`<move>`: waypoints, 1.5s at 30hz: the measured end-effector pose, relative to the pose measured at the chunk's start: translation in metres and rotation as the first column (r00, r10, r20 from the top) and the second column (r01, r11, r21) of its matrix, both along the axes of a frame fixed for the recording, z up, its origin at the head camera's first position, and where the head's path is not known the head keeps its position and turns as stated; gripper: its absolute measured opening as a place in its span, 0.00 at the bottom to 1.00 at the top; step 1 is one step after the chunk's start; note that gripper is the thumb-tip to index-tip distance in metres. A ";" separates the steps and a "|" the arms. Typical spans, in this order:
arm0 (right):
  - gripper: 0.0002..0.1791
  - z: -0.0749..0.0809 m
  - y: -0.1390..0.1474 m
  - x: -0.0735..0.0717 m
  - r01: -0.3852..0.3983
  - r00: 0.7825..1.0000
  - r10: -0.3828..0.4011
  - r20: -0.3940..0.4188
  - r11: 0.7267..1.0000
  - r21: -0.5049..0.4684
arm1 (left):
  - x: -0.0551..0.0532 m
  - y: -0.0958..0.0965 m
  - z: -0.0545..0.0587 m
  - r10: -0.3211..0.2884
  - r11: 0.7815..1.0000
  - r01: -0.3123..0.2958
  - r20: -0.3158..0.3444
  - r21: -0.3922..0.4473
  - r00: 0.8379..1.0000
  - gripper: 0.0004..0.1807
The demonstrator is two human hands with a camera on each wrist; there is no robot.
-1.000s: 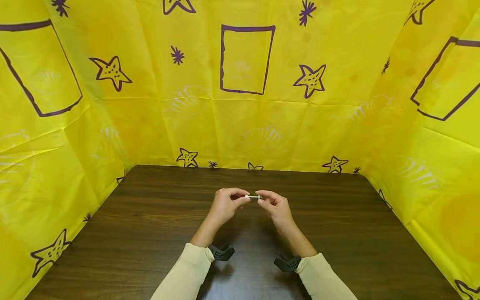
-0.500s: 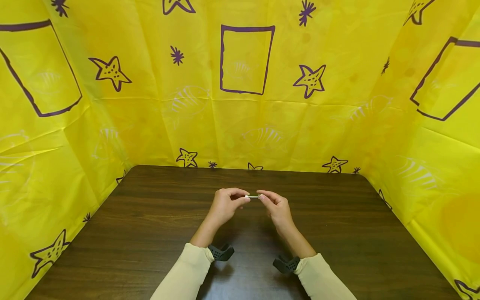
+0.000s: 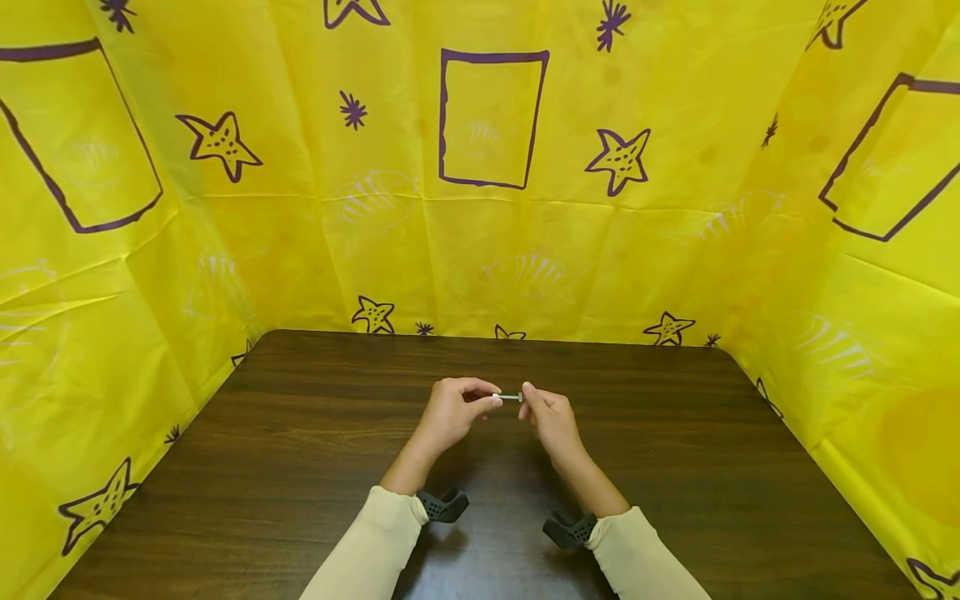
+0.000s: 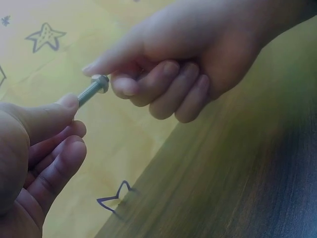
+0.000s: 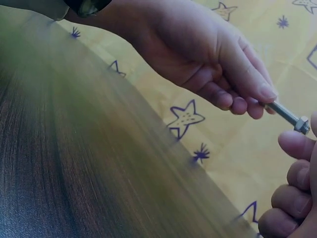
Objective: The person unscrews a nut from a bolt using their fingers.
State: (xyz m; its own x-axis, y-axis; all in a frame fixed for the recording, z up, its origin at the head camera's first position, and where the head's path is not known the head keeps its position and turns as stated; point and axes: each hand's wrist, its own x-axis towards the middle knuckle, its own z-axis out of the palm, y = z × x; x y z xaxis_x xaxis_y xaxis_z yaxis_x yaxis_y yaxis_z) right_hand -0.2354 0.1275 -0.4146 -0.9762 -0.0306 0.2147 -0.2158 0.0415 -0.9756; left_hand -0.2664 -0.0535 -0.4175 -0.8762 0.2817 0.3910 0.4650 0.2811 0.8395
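Steel-grey and slim, the threaded bolt (image 4: 89, 93) sits roughly level above the dark wood-grain table (image 3: 262, 467), left hand (image 3: 447, 417) pinching one end, right hand (image 3: 557, 425) holding the hex nut (image 4: 101, 84) between thumb and curled forefinger — I'd hold the bolt steady and roll those flat facets lightly, true to the ridged thread.

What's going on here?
A person is handling a bolt with a nut on its thread, both held up over the wooden table. The left hand pinches the bolt. The right hand is at the other end, thumb and curled fingers close around the nut; whether they grip it right now is hard to tell. The nut sits near the bolt's end, on the right-hand side.
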 end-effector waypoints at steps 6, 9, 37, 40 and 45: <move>0.22 -0.001 0.000 0.000 -0.035 0.999 0.034 -0.010 0.999 -0.007 | 0.000 0.000 0.000 0.008 1.000 -0.008 0.005 0.004 1.000 0.04; 0.21 -0.001 0.000 -0.001 -0.052 0.999 0.052 -0.004 0.998 -0.023 | 0.000 0.000 0.000 0.016 1.000 -0.016 0.017 0.005 1.000 0.04; 0.12 -0.005 0.001 -0.003 -0.115 0.990 0.110 -0.089 0.992 -0.056 | -0.003 -0.003 -0.001 0.063 0.998 -0.063 -0.006 -0.004 0.998 0.05; 0.13 -0.015 0.003 -0.010 -0.115 0.989 0.108 -0.103 0.991 -0.063 | -0.003 -0.003 -0.001 0.059 0.998 -0.059 -0.009 -0.001 0.998 0.05; 0.16 -0.028 0.006 -0.019 -0.137 0.979 0.120 -0.163 0.986 -0.097 | -0.003 -0.003 -0.002 0.062 0.998 -0.062 -0.012 -0.003 0.998 0.06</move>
State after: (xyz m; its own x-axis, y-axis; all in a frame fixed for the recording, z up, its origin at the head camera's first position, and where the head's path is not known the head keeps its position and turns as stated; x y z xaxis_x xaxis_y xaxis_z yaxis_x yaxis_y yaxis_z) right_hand -0.2542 0.1333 -0.4430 -0.9197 -0.1223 0.3731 -0.3626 -0.0998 -0.9266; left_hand -0.2696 -0.0567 -0.4192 -0.8872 0.2285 0.4008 0.4568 0.3127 0.8328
